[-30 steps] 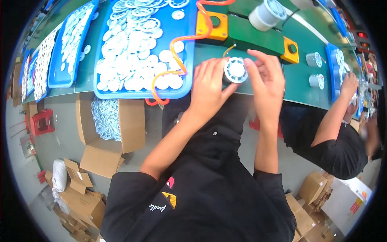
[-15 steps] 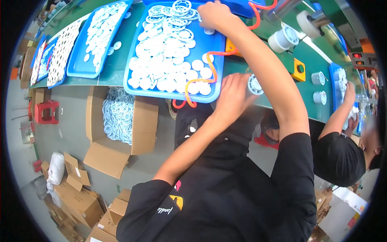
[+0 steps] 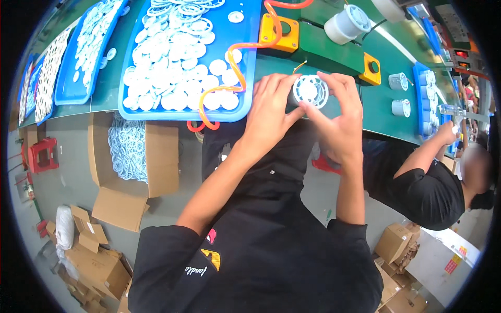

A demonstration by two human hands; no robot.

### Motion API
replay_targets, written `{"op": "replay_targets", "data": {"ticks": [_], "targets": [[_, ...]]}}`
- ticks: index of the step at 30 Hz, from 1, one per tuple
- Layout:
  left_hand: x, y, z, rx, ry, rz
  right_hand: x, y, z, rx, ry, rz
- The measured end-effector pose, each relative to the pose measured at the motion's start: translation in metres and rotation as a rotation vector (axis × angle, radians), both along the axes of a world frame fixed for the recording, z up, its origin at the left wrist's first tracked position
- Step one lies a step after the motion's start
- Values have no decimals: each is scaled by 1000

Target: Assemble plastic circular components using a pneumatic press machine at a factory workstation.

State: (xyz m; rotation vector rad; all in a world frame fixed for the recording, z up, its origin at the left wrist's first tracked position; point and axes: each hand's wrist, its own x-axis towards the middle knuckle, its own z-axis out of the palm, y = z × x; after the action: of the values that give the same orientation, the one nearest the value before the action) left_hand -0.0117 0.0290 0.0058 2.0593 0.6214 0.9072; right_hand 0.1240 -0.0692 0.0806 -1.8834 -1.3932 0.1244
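Both hands met at the near edge of the green bench [image 3: 334, 57]: the left hand [image 3: 271, 112] cupped the round white fan-like part [image 3: 309, 90] from its left while the right hand [image 3: 339, 117] pinched it from the right, fingers of both closed on it. The part sat just above the bench edge, close to the blue tray of white discs [image 3: 177, 57] and its orange coiled hose [image 3: 235, 68]. Open bench lay to the right, toward the yellow block [image 3: 369, 69]; a co-worker's arm [image 3: 425, 151] reached in well apart.
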Motion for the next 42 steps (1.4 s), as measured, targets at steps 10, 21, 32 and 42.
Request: {"op": "replay_targets", "data": {"ticks": [10,21,32,42], "targets": [[3,1,-1,8,39,-3,2,6,-16,28,-13,56],[0,0,0,25,43,-1,-2,5,-10,24,47,69],[0,-3,-2,62,40,-6,-3,-2,-11,24,48,73],[25,-21,1,111,-158,195,-16,4,-19,6,340,-65]]}}
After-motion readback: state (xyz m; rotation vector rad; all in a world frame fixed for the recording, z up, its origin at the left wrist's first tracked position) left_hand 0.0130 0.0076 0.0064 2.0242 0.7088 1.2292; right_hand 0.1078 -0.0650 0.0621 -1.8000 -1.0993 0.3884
